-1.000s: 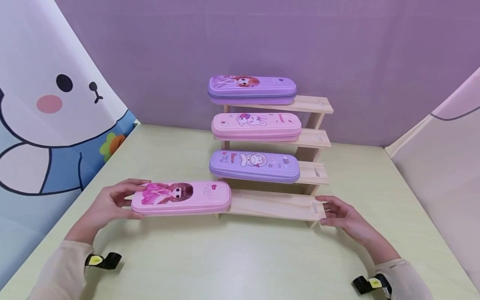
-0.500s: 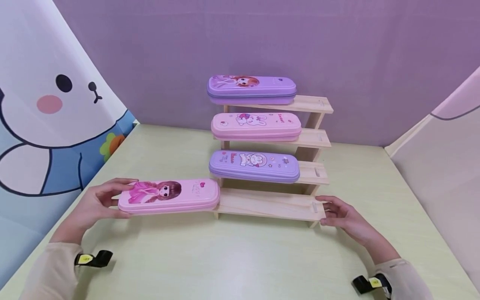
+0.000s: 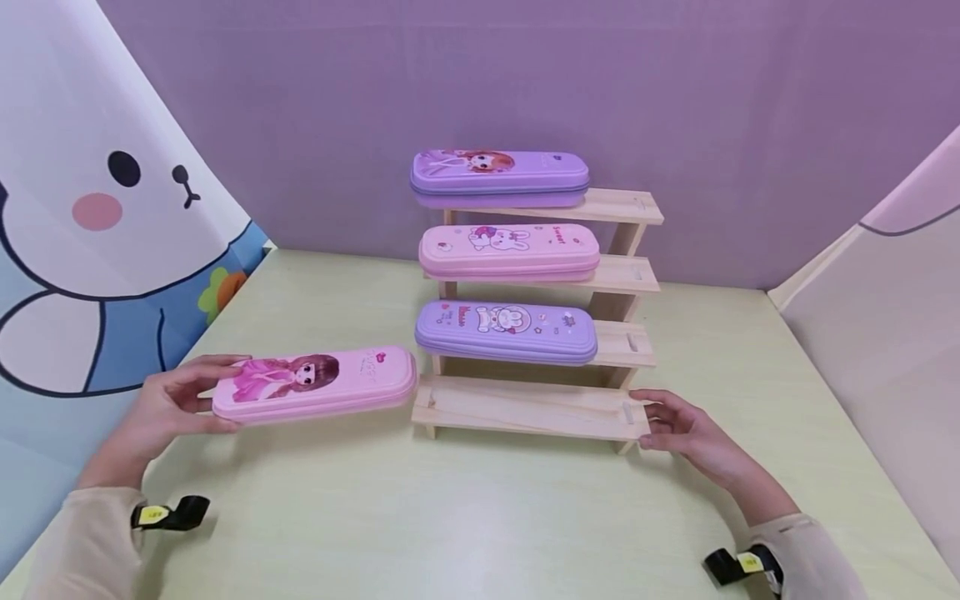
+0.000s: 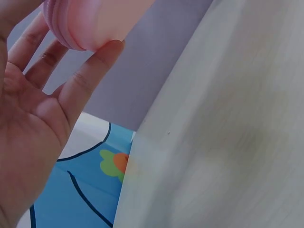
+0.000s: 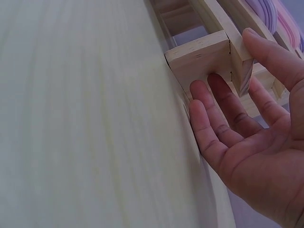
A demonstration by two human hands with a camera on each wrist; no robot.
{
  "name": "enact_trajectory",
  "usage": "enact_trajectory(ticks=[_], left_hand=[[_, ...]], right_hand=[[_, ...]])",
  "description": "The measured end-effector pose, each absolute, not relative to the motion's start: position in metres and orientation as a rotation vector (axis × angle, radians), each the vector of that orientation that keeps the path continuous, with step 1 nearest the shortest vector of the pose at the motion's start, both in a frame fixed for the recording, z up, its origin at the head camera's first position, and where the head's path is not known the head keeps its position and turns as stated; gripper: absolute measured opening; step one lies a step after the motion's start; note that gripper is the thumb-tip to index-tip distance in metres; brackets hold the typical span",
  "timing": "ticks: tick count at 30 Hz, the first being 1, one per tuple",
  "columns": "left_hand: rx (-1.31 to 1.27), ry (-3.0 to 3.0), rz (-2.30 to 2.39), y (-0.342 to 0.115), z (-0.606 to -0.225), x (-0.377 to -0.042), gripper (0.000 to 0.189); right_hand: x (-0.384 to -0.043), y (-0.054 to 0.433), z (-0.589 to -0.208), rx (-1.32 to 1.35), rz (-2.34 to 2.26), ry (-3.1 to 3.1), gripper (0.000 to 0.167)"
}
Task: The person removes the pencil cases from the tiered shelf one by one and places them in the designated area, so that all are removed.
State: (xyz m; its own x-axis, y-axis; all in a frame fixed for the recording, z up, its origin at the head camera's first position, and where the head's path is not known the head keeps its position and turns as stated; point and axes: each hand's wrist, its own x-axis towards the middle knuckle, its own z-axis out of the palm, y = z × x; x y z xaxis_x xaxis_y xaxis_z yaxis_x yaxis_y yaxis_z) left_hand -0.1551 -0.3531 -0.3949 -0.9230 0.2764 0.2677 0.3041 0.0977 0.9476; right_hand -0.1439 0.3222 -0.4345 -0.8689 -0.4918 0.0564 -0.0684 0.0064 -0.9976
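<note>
My left hand (image 3: 171, 398) pinches the left end of a pink pencil case (image 3: 360, 385) with a long-haired doll figure on its lid. Held off the tabletop, the case lies left of the wooden stepped shelf (image 3: 525, 406), its right end close to the bottom step. From below, the left wrist view shows the thumb and fingers on the case's rounded end (image 4: 78, 23). At the bottom step's right end, my right hand (image 3: 686, 431) grips the board's edge. The right wrist view has the thumb at the board and the other fingers (image 5: 228, 102) beneath, beside the leg.
On the upper steps lie a purple doll case (image 3: 502, 179), a pink rabbit case (image 3: 517, 252) and a lilac rabbit case (image 3: 510, 332). The pale tabletop (image 3: 465, 517) extends to a purple backdrop (image 3: 712, 125). Printed cloth (image 3: 75, 308) borders the left side.
My left hand has drawn the pink doll pencil case leftward off the bottom step, baring its left end. The case now tilts slightly, right end farther back. The right hand has stayed put.
</note>
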Motion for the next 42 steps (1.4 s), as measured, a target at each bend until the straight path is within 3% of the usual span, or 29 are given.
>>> enact_trajectory(ticks=[17, 34, 42], left_hand=[[-0.201, -2.453, -1.875, -0.343, -0.393, -0.162, 0.061], [0.038, -2.466, -1.637, -0.318, -0.400, -0.182, 0.061], [0.118, -2.351, -1.758, -0.306, -0.401, -0.189, 0.065]], right_hand=[[-0.144, 0.322, -0.435, -0.599, -1.940, 1.965, 0.057], [-0.147, 0.326, -0.438, -0.600, -1.923, 1.955, 0.057], [-0.147, 0.327, -0.437, -0.631, -1.921, 1.934, 0.056]])
